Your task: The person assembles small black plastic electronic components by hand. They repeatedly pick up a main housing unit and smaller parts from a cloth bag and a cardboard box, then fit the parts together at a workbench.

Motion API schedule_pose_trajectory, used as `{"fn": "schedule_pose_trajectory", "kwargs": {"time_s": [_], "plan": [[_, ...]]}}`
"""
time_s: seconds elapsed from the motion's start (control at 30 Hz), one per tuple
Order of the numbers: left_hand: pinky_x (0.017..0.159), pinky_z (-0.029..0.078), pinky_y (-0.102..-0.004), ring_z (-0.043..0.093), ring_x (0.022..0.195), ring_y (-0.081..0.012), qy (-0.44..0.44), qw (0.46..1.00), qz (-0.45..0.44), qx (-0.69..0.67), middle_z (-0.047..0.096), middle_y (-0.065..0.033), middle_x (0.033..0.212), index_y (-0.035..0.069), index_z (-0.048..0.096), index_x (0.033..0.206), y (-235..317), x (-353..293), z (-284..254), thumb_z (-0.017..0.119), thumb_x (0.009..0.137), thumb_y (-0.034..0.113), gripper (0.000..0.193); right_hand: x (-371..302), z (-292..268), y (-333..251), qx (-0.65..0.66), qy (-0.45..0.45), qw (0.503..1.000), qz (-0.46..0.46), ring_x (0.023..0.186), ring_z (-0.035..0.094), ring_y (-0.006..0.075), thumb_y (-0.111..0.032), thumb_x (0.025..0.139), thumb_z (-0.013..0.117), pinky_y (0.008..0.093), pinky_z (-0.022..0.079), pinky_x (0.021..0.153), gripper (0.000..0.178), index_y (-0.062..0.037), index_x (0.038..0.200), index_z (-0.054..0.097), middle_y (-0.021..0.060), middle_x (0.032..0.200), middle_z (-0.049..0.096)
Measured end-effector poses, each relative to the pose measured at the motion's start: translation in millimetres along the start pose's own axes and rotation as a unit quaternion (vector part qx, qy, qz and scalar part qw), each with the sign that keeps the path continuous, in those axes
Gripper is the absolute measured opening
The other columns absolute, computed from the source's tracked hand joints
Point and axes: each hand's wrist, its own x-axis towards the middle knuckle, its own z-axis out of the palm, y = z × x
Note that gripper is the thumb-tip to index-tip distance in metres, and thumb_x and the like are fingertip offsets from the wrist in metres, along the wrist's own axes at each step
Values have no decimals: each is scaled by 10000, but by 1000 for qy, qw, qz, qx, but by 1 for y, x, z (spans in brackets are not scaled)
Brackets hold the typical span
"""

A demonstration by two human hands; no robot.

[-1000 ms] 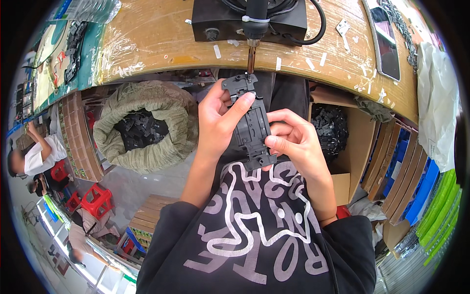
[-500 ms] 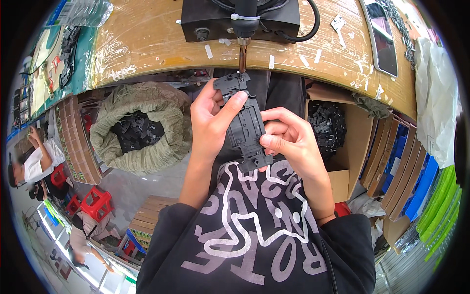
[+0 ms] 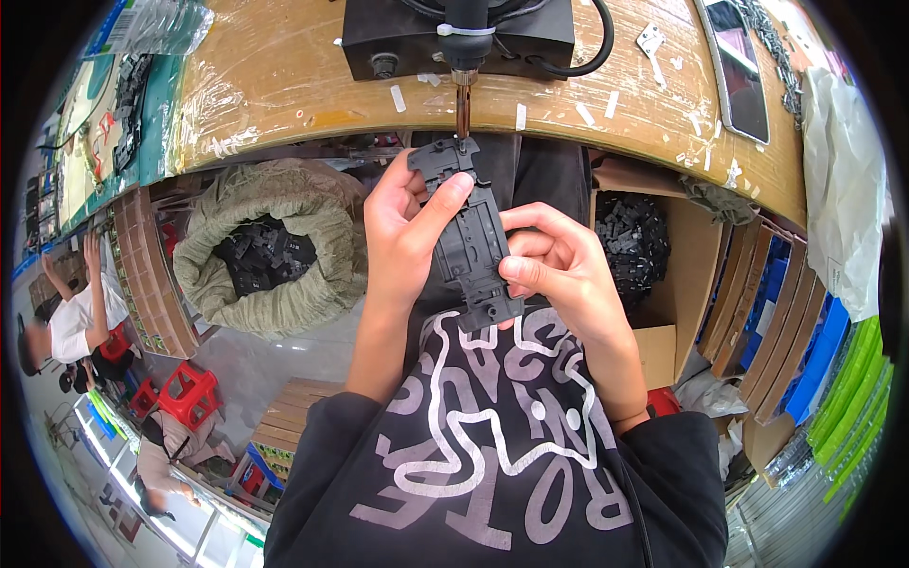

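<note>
A long black moulded plastic part [image 3: 471, 241] is held between my two hands, just in front of the bench edge. My left hand [image 3: 407, 222] grips its far end, thumb on top. Lower down, my right hand [image 3: 557, 265] pinches its right edge between thumb and fingers. The bit of a mounted power screwdriver [image 3: 463, 95] points down at the part's far end and appears to touch it. Behind the screwdriver stands a black box [image 3: 379, 43] with cables. Whatever lies under the part is hidden.
A cloth-lined sack [image 3: 204, 284] of black pieces is to the left; a cardboard box [image 3: 677, 284] holding small black parts is to the right. A phone [image 3: 743, 90] and white scraps lie on the wooden bench [image 3: 284, 76]. Other people [image 3: 80, 312] and red stools [image 3: 189, 393] are at far left.
My hands and the plastic part shift very slightly left in view, as do the screwdriver and its box. At far left, a person's arms have risen.
</note>
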Motion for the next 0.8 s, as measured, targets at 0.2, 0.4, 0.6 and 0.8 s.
{"fn": "schedule_pose_trajectory", "kwargs": {"time_s": [0.2, 0.4, 0.6, 0.8], "plan": [[646, 410, -197, 507, 723, -75, 5, 1000, 2, -2, 555, -60, 829, -17, 509, 935, 0, 1, 1, 568, 769, 64, 194, 2, -1, 1, -4, -3, 1000, -9, 600, 525, 71, -75, 745, 621, 180, 411, 498, 310, 3, 1000, 463, 25, 669, 547], [651, 409, -199, 507, 727, -75, 9, 1000, 4, -1, 556, -60, 833, -16, 508, 944, 2, -1, 4, 564, 773, 65, 197, 1, 0, 1, -3, 0, 1000, -11, 593, 517, 69, -73, 745, 619, 180, 411, 503, 296, 3, 989, 470, 22, 667, 546], [647, 411, -198, 508, 729, -75, 9, 1000, 10, 13, 557, -61, 836, -14, 510, 946, -2, 0, 1, 565, 775, 73, 200, 2, -2, 6, -1, 5, 1000, -9, 615, 534, 72, -75, 744, 623, 178, 413, 507, 303, 5, 994, 471, 23, 673, 550], [647, 413, -199, 510, 731, -76, 12, 1000, 12, 9, 558, -63, 836, -15, 511, 945, -1, 0, 2, 568, 773, 76, 203, 1, 2, -1, 11, -5, 1000, -7, 625, 539, 72, -71, 742, 622, 184, 420, 517, 306, 4, 999, 473, 25, 687, 560]]}}
